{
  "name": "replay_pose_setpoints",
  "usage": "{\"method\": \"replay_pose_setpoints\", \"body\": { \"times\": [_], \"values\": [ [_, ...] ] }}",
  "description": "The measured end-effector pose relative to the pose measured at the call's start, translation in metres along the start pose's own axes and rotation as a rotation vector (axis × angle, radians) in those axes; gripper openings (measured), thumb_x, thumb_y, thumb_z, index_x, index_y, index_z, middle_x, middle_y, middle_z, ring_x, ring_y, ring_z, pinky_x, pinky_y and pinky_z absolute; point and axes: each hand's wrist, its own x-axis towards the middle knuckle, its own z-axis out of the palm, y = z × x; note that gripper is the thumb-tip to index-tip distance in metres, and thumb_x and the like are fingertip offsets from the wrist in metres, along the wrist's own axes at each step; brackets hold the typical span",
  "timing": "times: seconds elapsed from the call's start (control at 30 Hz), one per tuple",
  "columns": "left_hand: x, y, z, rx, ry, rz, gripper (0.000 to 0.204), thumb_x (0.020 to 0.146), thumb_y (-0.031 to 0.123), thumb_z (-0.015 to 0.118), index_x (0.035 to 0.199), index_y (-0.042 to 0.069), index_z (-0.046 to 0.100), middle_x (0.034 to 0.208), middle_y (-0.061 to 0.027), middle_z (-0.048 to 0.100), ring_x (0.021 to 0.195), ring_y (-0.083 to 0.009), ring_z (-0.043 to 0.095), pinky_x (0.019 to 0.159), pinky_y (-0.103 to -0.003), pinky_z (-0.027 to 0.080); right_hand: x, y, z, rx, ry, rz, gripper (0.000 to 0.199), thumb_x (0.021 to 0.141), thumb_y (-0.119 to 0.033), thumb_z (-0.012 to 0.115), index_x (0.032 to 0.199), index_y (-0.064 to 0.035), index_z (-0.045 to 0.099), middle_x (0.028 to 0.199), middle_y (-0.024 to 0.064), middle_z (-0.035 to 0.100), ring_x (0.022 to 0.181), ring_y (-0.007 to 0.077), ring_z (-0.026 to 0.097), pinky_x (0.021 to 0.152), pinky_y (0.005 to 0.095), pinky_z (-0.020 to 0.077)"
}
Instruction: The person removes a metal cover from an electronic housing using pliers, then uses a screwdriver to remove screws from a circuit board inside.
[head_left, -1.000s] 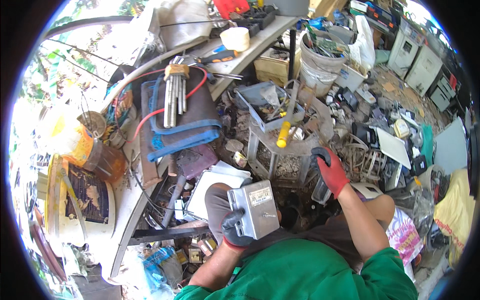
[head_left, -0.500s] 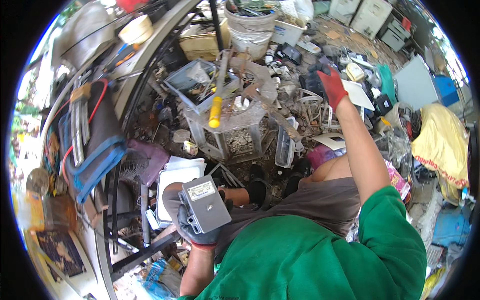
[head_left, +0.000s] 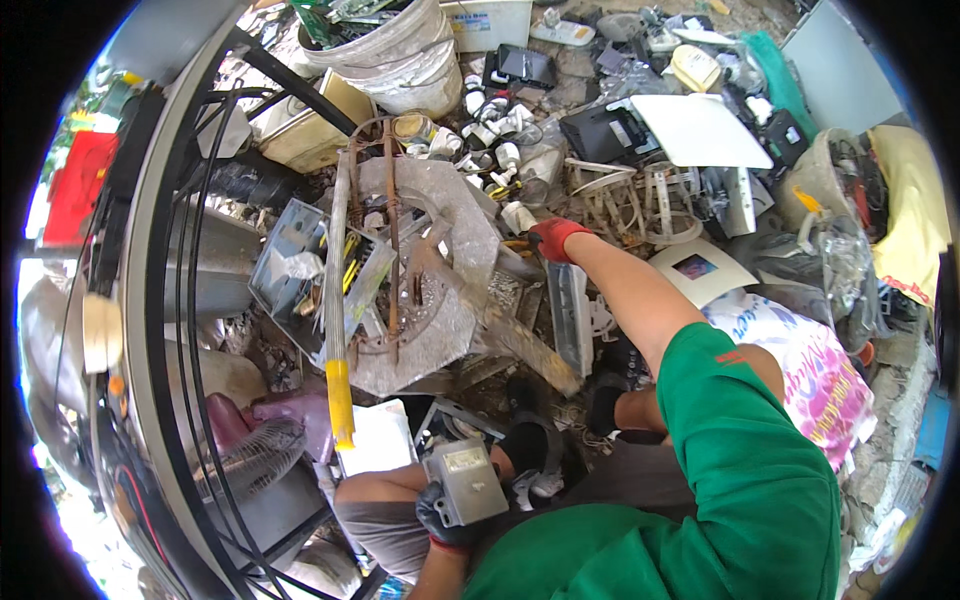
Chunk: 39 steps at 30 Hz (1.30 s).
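Note:
My left hand (head_left: 440, 518), in a dark glove, holds a grey metal box (head_left: 470, 488) with a pale label over my lap. My right hand (head_left: 556, 240), in a red and dark glove, is at the right edge of a low grey stand (head_left: 455, 345). Its fingers are curled, with a bit of orange beside them; what they hold is hidden. On the stand, near that hand, lies a hammer with a thick wooden handle (head_left: 525, 345). A long metal tool with a yellow grip (head_left: 340, 400) lies across the stand's left side.
A grey-blue tray (head_left: 283, 262) of small tools and scraps is left of the stand. White buckets (head_left: 410, 75) stand behind it. A dark metal frame (head_left: 165, 330) rises at left. Plastic scrap, a white panel (head_left: 700, 130) and a printed plastic bag (head_left: 800, 370) lie at right.
My right hand has come from the scrap pile at far right to the stand's edge. The view has shifted toward the stand. The grey box is still in my left hand.

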Motion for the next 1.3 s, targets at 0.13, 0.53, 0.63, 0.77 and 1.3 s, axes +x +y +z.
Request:
{"method": "replay_pose_setpoints", "body": {
  "times": [0.13,0.53,0.63,0.77,1.3],
  "values": [
    [0.012,-0.004,0.027,1.863,0.163,0.345,0.057,0.089,0.043,0.063,0.139,0.015,0.058,0.134,-0.0111,0.063,0.115,-0.0280,0.065,0.090,-0.042,0.055,0.075,0.005,0.062,-0.201,-0.221,0.025,0.050,0.078,-0.030,0.067,0.126,-0.0183,0.065,0.132,0.0120,0.066,0.120,0.0309,0.064,0.096,0.0443,0.0535],
    [0.037,0.009,0.070,0.956,0.026,0.033,0.032,0.105,0.019,0.041,0.129,0.002,0.054,0.114,-0.0066,0.061,0.109,-0.0198,0.058,0.097,-0.032,0.047,0.061,0.053,0.042,-0.123,-0.061,0.041,0.050,0.077,-0.030,0.073,0.123,-0.0129,0.066,0.121,0.0218,0.068,0.113,0.0360,0.066,0.097,0.0464,0.0526],
    [0.014,0.006,0.008,0.226,-0.020,-0.062,0.047,0.100,0.030,0.046,0.142,0.008,0.044,0.134,-0.0112,0.051,0.125,-0.0291,0.049,0.106,-0.044,0.042,0.031,0.023,0.011,-0.117,-0.102,0.111,0.063,0.075,-0.032,0.075,0.131,-0.0085,0.059,0.133,0.0213,0.062,0.121,0.0357,0.061,0.100,0.0450,0.0514],
    [0.013,-0.001,-0.026,-0.043,0.048,-0.122,0.081,0.084,0.049,0.062,0.148,0.003,0.041,0.131,-0.0190,0.055,0.119,-0.0343,0.057,0.103,-0.048,0.048,-0.045,0.008,-0.075,0.035,0.163,0.083,0.064,0.079,-0.027,0.072,0.136,-0.0052,0.056,0.136,0.0213,0.060,0.127,0.0366,0.057,0.107,0.0418,0.0459],
    [-0.081,-0.022,0.040,-0.278,-0.462,0.230,0.061,0.098,0.052,0.048,0.146,0.014,0.045,0.134,-0.0138,0.059,0.122,-0.0340,0.060,0.104,-0.058,0.049,-0.486,-0.093,-0.102,1.284,0.638,-0.340,0.061,0.090,-0.028,0.070,0.140,-0.0028,0.047,0.121,0.0113,0.062,0.105,0.0220,0.064,0.086,0.0336,0.0534]
  ]
}}
